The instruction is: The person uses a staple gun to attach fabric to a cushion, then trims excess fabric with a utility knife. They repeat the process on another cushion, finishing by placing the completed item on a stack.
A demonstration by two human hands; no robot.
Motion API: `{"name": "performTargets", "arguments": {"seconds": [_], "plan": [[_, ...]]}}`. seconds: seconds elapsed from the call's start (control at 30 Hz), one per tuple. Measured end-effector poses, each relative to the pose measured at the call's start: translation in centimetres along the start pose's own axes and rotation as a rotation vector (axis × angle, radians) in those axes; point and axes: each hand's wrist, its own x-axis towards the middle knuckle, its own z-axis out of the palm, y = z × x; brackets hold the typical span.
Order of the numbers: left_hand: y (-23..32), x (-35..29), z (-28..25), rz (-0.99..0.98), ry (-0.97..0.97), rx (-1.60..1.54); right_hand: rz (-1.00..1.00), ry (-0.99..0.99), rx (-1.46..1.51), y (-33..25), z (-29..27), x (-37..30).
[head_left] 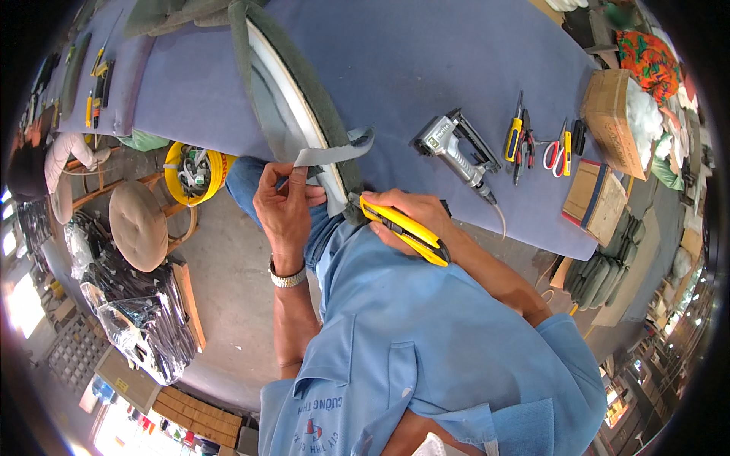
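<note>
A curved upholstered panel (344,154), dark green on the outside with a pale inner edge, leans from the table down to my lap. My left hand (285,199) pinches a loose strip of grey fabric (331,154), which curls across the panel near its lower end. My right hand (414,214) grips a yellow utility knife (407,232). Its tip end meets the panel's lower corner; the blade itself is too small to make out.
On the blue-covered table (471,53) lie a staple gun (460,148) with a hose, a yellow-handled screwdriver (514,135), pliers (525,144) and scissors (559,156). A cardboard box (608,114) stands at right. Left are a yellow bucket (173,169) and a round cushion (138,226).
</note>
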Motion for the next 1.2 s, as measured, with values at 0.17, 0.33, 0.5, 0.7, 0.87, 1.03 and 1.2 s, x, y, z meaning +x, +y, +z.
{"name": "performTargets", "arguments": {"seconds": [0.17,0.33,0.5,0.7,0.87,1.03,1.2], "plan": [[0.2,1.2,0.9,0.57,-0.031,0.351,-0.013,-0.022,0.019,-0.3,0.3,0.8],[-1.6,2.2,1.1,0.692,0.055,0.481,-0.023,0.05,0.127,-1.3,-1.4,1.7],[-2.0,2.1,0.7,0.651,0.094,0.463,0.212,0.412,-0.082,5.6,-7.8,2.2],[-2.3,2.2,-0.3,0.623,0.106,0.394,0.811,0.283,-0.779,15.8,-16.6,-0.7],[-2.4,1.9,-0.3,0.642,0.112,0.389,0.796,0.32,-0.81,16.6,-18.6,-1.3],[-2.2,2.0,1.0,0.694,0.116,0.426,0.507,0.373,-0.101,9.5,-16.2,3.1],[-1.3,1.8,2.5,0.738,0.119,0.49,-0.096,0.303,0.445,-5.8,-13.6,8.0]]}}
